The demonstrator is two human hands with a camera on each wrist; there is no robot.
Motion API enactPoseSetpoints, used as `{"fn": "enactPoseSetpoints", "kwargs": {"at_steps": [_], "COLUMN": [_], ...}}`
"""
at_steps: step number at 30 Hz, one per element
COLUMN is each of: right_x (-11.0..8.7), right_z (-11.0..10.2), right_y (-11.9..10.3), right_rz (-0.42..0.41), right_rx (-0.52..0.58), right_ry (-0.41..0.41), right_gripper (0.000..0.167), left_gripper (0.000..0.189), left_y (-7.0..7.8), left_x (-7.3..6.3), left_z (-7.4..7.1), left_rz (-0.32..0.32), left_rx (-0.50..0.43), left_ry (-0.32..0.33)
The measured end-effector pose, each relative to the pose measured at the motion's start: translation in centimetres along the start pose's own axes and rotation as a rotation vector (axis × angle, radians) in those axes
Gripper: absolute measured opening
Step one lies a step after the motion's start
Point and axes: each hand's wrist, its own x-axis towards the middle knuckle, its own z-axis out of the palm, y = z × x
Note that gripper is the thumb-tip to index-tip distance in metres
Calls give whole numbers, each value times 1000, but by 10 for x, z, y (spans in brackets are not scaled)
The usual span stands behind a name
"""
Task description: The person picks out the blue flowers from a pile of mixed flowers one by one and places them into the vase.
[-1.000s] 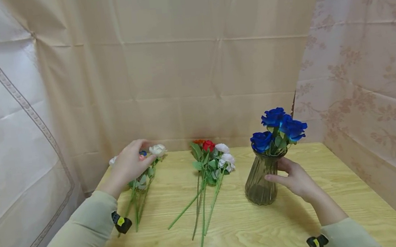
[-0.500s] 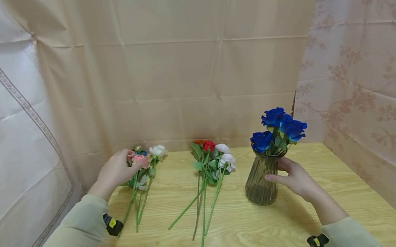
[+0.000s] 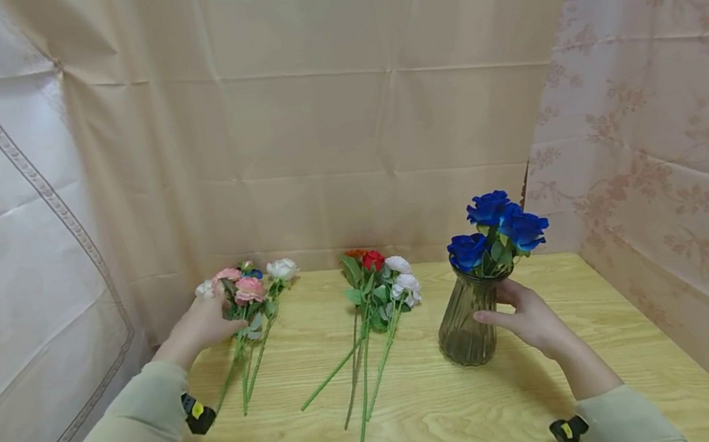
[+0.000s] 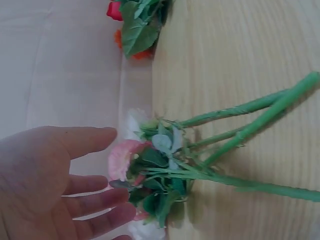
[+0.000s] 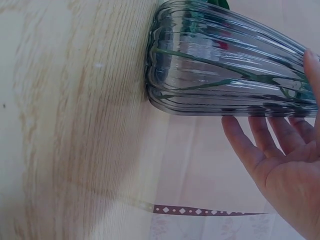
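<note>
My left hand [image 3: 203,323] reaches in at the left bunch of artificial flowers; in the left wrist view its fingers are spread, the fingertips [image 4: 122,196] right at the leaves and a pink flower [image 4: 122,159]. That bunch also holds white flowers [image 3: 282,269] and a bit of blue, its green stems pointing toward me. On the right stands a ribbed, smoky glass vase [image 3: 468,321] with three blue roses [image 3: 490,210] in it. My right hand [image 3: 533,321] holds the vase by its upper side, thumb in front and fingers behind. Stems show through the glass in the right wrist view.
Between the hands lies a second bunch on the wooden table [image 3: 429,416], with a red rose [image 3: 373,260], an orange flower [image 3: 356,253] and white flowers [image 3: 406,289]. Its long stems spread toward the front. Beige cloth [image 3: 317,123] hangs behind, with patterned cloth [image 3: 670,163] at the right.
My left hand has drawn back leftward and down from beside the white flower, past the pink flowers, which now show more fully. The right hand and vase have stayed put.
</note>
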Motion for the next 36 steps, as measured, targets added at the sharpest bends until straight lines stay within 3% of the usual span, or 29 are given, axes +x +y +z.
{"fn": "enactPoseSetpoints", "kwargs": {"at_steps": [8,12,19,27,36], "right_x": [0,0,0,0,1], "right_z": [0,0,0,-1,0], "right_y": [-2,-2,-2,-2,1], "right_rz": [4,5,11,8,4], "right_rx": [-9,-12,-15,-19,-29], "right_ry": [2,2,4,2,3], "right_gripper": [81,81,81,81,79], "left_gripper": [51,56,62,18,14], "left_y": [-8,-14,-20,-21,-23], "left_x": [-5,-6,-13,-17,-15], "left_z": [13,17,26,42,50], "left_rz": [-1,-13,-107,-98,-169], "left_rx": [-22,-10,-125,-136,-202], "left_ry": [-75,-103,-184,-202,-218]}}
